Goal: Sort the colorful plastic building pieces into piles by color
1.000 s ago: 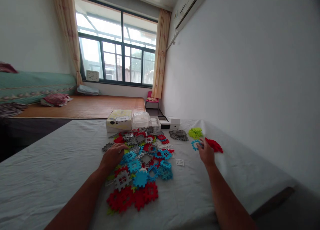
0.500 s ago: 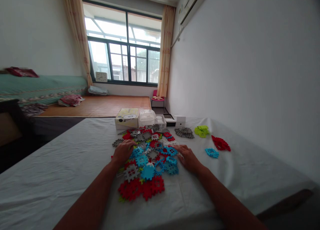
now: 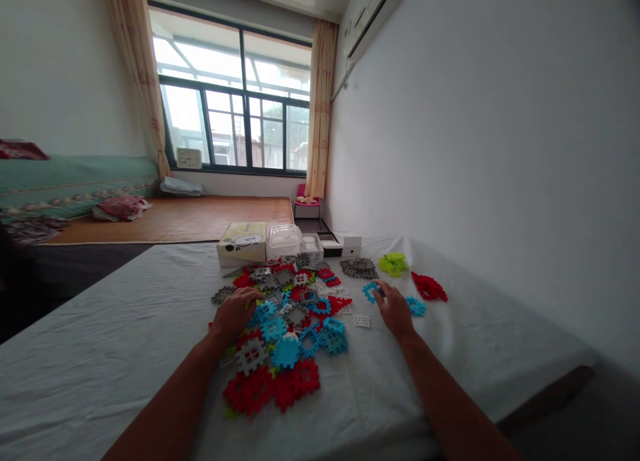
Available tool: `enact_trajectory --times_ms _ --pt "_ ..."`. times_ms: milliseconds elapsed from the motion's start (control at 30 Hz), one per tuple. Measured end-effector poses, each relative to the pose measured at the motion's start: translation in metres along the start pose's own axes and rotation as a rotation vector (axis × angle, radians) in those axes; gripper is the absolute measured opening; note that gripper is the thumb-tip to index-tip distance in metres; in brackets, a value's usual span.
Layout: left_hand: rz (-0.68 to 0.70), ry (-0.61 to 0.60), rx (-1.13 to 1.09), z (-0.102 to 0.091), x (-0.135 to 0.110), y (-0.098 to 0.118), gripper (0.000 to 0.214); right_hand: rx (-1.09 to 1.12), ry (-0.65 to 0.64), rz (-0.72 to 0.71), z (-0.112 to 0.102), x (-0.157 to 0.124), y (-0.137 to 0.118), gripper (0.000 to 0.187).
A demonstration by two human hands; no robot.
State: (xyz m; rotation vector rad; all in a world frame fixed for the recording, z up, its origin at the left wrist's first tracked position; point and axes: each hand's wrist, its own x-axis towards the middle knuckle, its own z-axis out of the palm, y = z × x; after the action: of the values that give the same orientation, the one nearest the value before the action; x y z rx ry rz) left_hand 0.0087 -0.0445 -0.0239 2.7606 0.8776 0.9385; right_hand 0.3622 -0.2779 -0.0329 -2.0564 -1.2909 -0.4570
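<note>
A heap of plastic interlocking tiles (image 3: pixel 287 321) in red, blue, grey and white lies on a white sheet (image 3: pixel 125 341). My left hand (image 3: pixel 235 311) rests on the heap's left side, fingers curled over the tiles. My right hand (image 3: pixel 394 309) is right of the heap and pinches a blue tile (image 3: pixel 371 291) at its fingertips. Another blue tile (image 3: pixel 416 306) lies just right of that hand. Sorted piles sit beyond: grey tiles (image 3: pixel 359 268), green tiles (image 3: pixel 393 264) and red tiles (image 3: pixel 429 287). A small white tile (image 3: pixel 361 321) lies alone near my right hand.
A cardboard box (image 3: pixel 243 243), a clear plastic tub (image 3: pixel 283 239) and small white boxes (image 3: pixel 345 245) stand at the sheet's far edge. The wall runs close along the right. A wooden platform with bedding lies beyond, under the window.
My right hand left the heap and moved right and away, now carrying a blue tile toward the sorted piles. My left hand stayed on the heap.
</note>
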Motion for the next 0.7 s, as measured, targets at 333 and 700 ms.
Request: enact_trajectory --times_ms 333,700 --pt "0.002 -0.010 -0.006 0.001 0.000 0.000 0.031 -0.208 0.228 0.276 -0.017 -0.001 0.057 0.034" --pt "0.012 -0.027 0.003 0.000 -0.001 0.003 0.030 0.136 -0.339 -0.355 0.017 -0.013 -0.028 0.045"
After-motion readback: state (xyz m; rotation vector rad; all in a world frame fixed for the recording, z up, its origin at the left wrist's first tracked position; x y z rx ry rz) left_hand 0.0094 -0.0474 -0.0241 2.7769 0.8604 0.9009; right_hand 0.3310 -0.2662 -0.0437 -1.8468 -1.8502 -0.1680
